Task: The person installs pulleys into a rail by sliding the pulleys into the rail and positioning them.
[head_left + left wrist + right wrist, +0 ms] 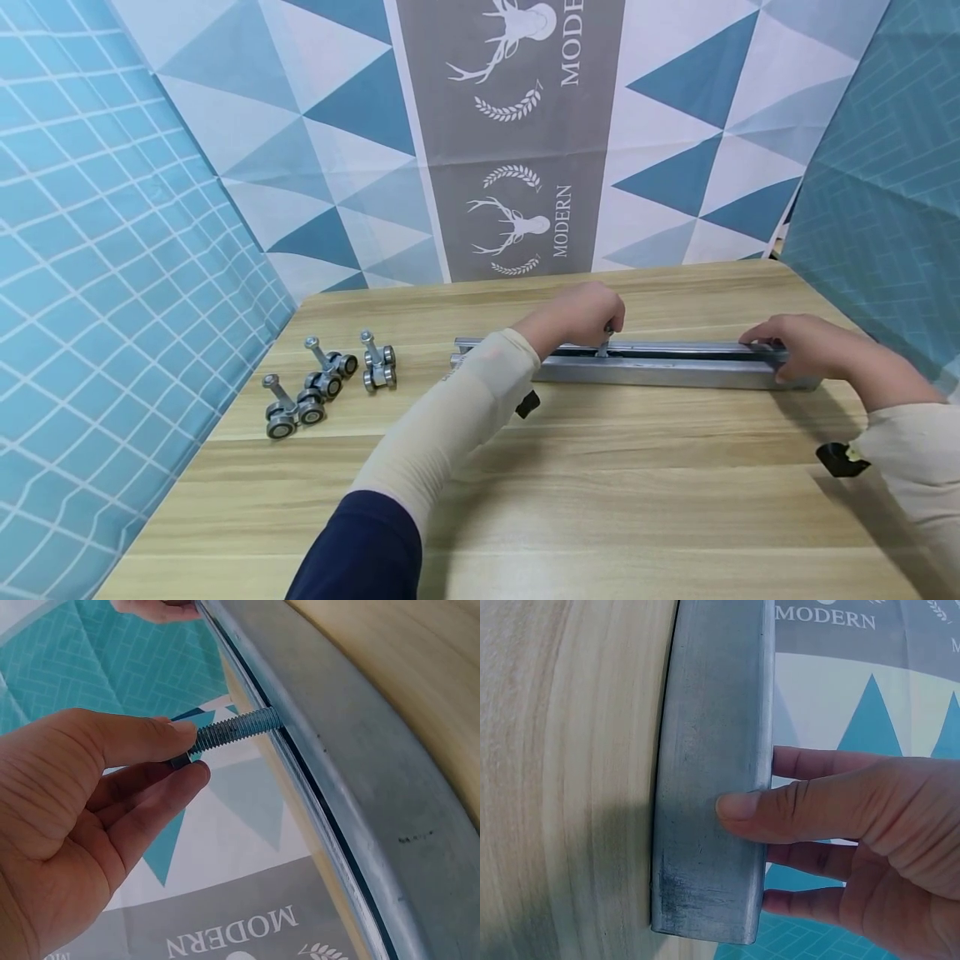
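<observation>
A metal slotted track (660,373) lies across the table with its slot facing up. My left hand (588,310) is over its middle. Thumb and fingers pinch the top of a threaded bolt (234,730), which stands up out of the slot. Whatever the bolt joins inside the track is hidden. At the track's right end, my right hand (817,346) grips it from above. In the right wrist view, the thumb of the right hand (840,802) presses the near side wall, and the other fingers reach behind the far side.
To the left stand three wheeled roller trolleys with upright bolts: a front one (294,412), a middle one (327,373) and a rear one (379,367). They sit on the wooden table (570,508), apart from the track. Patterned cloth (517,150) hangs behind the table.
</observation>
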{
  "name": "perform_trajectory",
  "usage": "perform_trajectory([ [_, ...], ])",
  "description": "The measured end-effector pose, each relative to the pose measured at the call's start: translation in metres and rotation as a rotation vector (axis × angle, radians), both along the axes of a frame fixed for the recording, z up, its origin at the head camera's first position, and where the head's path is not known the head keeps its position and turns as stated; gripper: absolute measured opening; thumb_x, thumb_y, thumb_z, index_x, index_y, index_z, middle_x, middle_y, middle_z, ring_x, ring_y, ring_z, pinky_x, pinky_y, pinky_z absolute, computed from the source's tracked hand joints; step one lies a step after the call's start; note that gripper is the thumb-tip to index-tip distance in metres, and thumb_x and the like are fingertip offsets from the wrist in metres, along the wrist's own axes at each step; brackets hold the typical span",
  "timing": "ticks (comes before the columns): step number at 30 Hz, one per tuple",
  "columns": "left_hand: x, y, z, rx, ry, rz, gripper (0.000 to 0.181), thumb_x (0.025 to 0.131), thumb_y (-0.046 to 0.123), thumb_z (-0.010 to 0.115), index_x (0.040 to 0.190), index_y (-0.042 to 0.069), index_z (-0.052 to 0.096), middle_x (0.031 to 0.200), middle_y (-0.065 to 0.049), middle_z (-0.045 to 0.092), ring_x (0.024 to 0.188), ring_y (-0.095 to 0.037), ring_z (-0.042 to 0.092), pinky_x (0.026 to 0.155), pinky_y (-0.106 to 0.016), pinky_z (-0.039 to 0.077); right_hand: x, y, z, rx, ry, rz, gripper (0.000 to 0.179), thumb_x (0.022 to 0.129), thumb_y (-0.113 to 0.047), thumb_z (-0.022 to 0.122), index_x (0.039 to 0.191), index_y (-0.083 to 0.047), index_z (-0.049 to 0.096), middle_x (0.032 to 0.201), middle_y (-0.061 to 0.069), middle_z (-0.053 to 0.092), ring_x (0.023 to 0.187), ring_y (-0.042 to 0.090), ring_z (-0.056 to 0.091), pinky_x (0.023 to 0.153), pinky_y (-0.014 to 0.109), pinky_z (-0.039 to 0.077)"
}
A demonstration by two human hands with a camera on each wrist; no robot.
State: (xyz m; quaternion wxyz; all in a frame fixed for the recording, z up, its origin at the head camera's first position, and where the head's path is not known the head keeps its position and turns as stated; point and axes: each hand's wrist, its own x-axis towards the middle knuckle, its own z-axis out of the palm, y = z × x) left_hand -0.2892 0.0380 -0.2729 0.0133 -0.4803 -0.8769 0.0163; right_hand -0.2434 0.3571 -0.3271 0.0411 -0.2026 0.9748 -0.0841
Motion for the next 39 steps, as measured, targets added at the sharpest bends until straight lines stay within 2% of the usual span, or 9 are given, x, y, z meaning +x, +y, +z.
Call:
perform_trajectory([
  [4, -0.003, 0.004, -0.003, 0.015, -0.004, -0.021, 0.026, 0.075, -0.006, 0.052, 0.062, 0.015, 0.046, 0.064, 0.004, 0.035, 0.062, -0.013, 0.027, 0.059, -0.024, 0.022, 0.0, 0.001, -0.001, 0.001, 0.022, 0.013, 0.059, 0.057, 0.01, 0.084, 0.113, 0.005, 0.067, 0.108, 0.025, 0.065, 0.104, 0.048, 0.058, 0.082, 0.06, 0.048],
  [8, -0.004, 0.008, -0.004, 0.026, -0.004, -0.029, 0.031, 0.075, -0.006, 0.05, 0.06, 0.016, 0.033, 0.062, 0.003, 0.022, 0.059, -0.013, 0.017, 0.059, -0.025, 0.015, 0.0, 0.003, -0.002, -0.003, 0.039, 0.022, 0.059, 0.056, 0.01, 0.084, 0.112, 0.004, 0.068, 0.107, 0.023, 0.065, 0.103, 0.047, 0.058, 0.081, 0.059, 0.048],
  [15, -0.004, 0.02, -0.006, 0.038, 0.012, -0.046, 0.033, 0.074, -0.007, 0.048, 0.06, 0.016, 0.028, 0.062, 0.003, 0.019, 0.059, -0.012, 0.014, 0.059, -0.025, 0.014, 0.0, 0.003, -0.001, -0.003, 0.034, 0.025, 0.06, 0.057, 0.01, 0.085, 0.114, 0.005, 0.067, 0.109, 0.026, 0.064, 0.105, 0.05, 0.057, 0.081, 0.059, 0.049],
  [22, -0.002, 0.023, -0.006, 0.045, -0.002, -0.051, 0.035, 0.074, -0.007, 0.05, 0.06, 0.015, 0.027, 0.061, 0.003, 0.018, 0.058, -0.012, 0.013, 0.059, -0.024, 0.014, 0.002, 0.003, -0.002, -0.011, 0.042, 0.051, 0.059, 0.058, 0.007, 0.086, 0.114, 0.006, 0.067, 0.105, 0.02, 0.066, 0.101, 0.045, 0.059, 0.08, 0.056, 0.05],
  [27, 0.0, 0.023, -0.005, 0.039, -0.016, -0.047, 0.031, 0.077, -0.006, 0.052, 0.06, 0.014, 0.035, 0.061, 0.002, 0.026, 0.059, -0.013, 0.019, 0.058, -0.023, 0.018, 0.002, 0.005, -0.002, 0.007, 0.056, 0.064, 0.059, 0.058, 0.004, 0.087, 0.114, 0.006, 0.067, 0.102, 0.017, 0.066, 0.098, 0.042, 0.061, 0.079, 0.055, 0.051],
  [30, 0.0, 0.024, -0.005, 0.033, -0.026, -0.029, 0.023, 0.079, -0.005, 0.056, 0.063, 0.012, 0.056, 0.065, 0.004, 0.045, 0.062, -0.011, 0.031, 0.059, -0.02, 0.027, 0.001, 0.005, -0.003, 0.015, 0.058, 0.081, 0.06, 0.058, 0.003, 0.088, 0.114, 0.007, 0.067, 0.1, 0.015, 0.066, 0.096, 0.04, 0.061, 0.078, 0.054, 0.051],
  [33, 0.0, 0.024, -0.005, 0.028, -0.03, -0.019, 0.02, 0.081, -0.004, 0.058, 0.077, 0.01, 0.071, 0.076, 0.005, 0.06, 0.068, -0.01, 0.041, 0.064, -0.019, 0.035, 0.0, 0.006, -0.003, 0.013, 0.06, 0.093, 0.061, 0.059, 0.001, 0.089, 0.115, 0.007, 0.066, 0.099, 0.012, 0.065, 0.095, 0.038, 0.062, 0.078, 0.053, 0.051],
  [39, 0.0, 0.024, -0.005, 0.032, -0.031, -0.018, 0.021, 0.081, -0.004, 0.058, 0.082, 0.009, 0.074, 0.079, 0.004, 0.062, 0.07, -0.009, 0.044, 0.066, -0.018, 0.038, 0.001, 0.006, -0.004, 0.01, 0.073, 0.106, 0.061, 0.058, 0.004, 0.088, 0.114, 0.008, 0.066, 0.099, 0.013, 0.065, 0.096, 0.039, 0.062, 0.079, 0.054, 0.051],
])
